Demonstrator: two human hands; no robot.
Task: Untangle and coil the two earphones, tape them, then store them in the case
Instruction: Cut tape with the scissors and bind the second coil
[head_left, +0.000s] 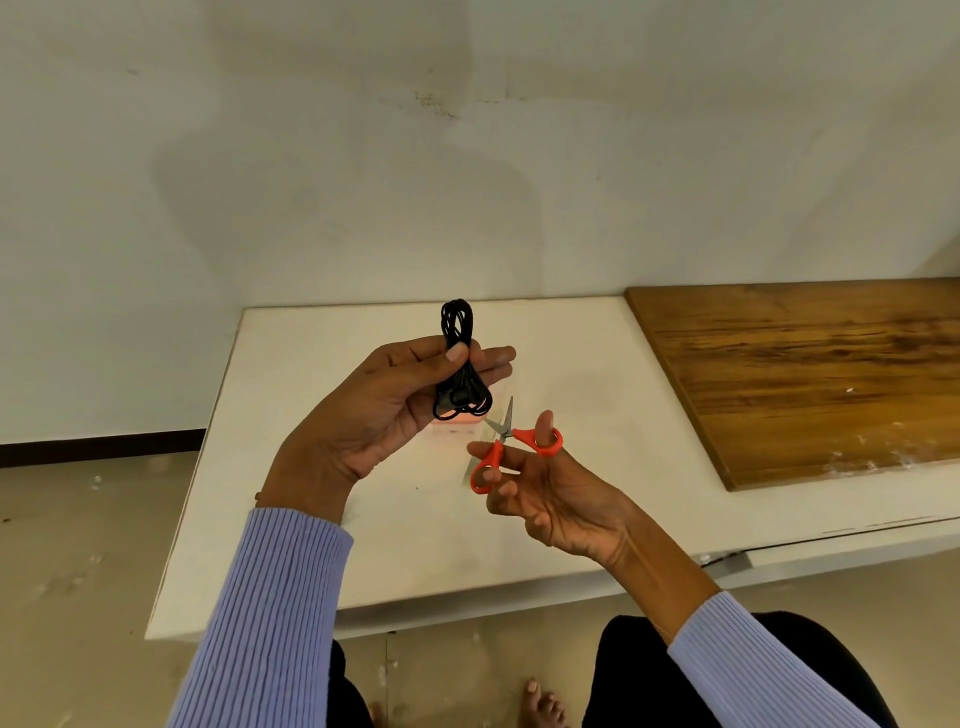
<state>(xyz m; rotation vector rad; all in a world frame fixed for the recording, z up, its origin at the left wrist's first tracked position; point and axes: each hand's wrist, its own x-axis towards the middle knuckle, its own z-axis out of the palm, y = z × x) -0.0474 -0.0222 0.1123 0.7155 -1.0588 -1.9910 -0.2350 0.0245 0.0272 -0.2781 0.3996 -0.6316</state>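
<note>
A single wide-angle view from a camera worn on the person's head, looking forward and steeply down. Both hands sit close to the lens at centre frame, above a white table (415, 545) that fills the middle ground. A pale wall (363, 156) rises behind it, and the person's lap and one bare foot (543, 706) show along the bottom edge.

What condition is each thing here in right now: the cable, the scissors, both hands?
black earphone cable: coiled into a bundle, held upright above the table; no tape visible on it.
scissors: blades slightly apart, tips pointing up toward the bundle.
left hand: grips the coil, thumb pressed across it.
right hand: holds the scissors, thumb through one orange loop.
pink object: on the white table, mostly hidden behind the coil.
</note>
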